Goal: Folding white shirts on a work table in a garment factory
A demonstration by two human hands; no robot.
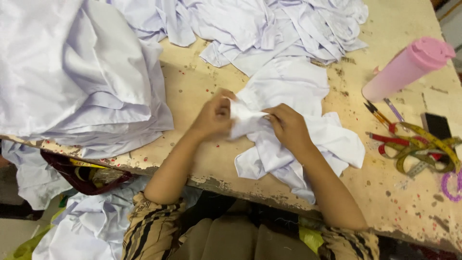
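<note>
Two hands, left hand [213,117] and right hand [288,126], pinch a white garment [288,91] with pressed-together fingers [270,114].

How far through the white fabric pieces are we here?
Looks done: a flat stack of white cloth at the table's left. In hand: the left hand and right hand pinch a crumpled white garment piece. Apparently left: a loose heap of white pieces at the far edge.

The purple ring [453,185] is cut off by the right edge; both hands' fingertips are hidden in cloth.
</note>
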